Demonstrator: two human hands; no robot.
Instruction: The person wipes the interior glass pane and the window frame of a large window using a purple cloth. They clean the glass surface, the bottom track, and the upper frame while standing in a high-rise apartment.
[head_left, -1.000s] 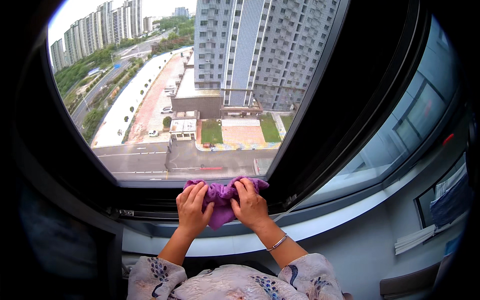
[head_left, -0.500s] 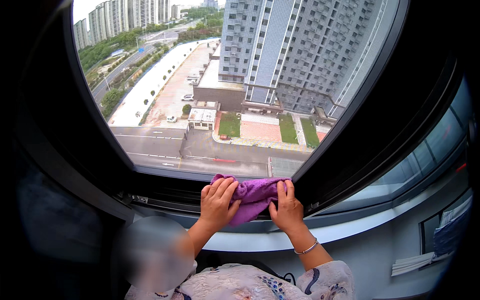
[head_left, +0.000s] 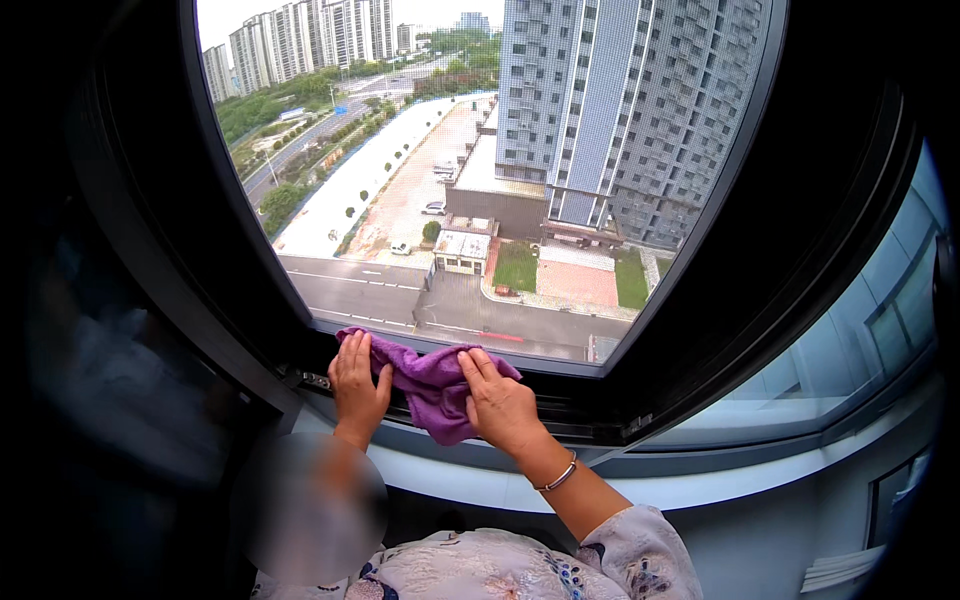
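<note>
A purple cloth [head_left: 432, 388] lies bunched against the lower rail of the dark window frame [head_left: 570, 385], one fold hanging down in the middle. My left hand [head_left: 358, 390] presses the cloth's left end onto the rail, its thumb set against the near folds. At the other end, my right hand [head_left: 502, 402] pinches the cloth with its fingers pointing up and to the left. The palms of both hands are hidden. A bracelet [head_left: 560, 474] circles my right wrist.
Small metal fittings [head_left: 316, 380] sit on the frame near its lower left corner, with another fitting [head_left: 637, 425] at the lower right. A pale sill [head_left: 640, 492] curves below the frame. White papers [head_left: 842, 568] lie at the lower right. Through the window, tall buildings and a road show.
Both hands have moved left along the lower rail with the purple cloth. The view has shifted, so the window sits farther right in the picture.
</note>
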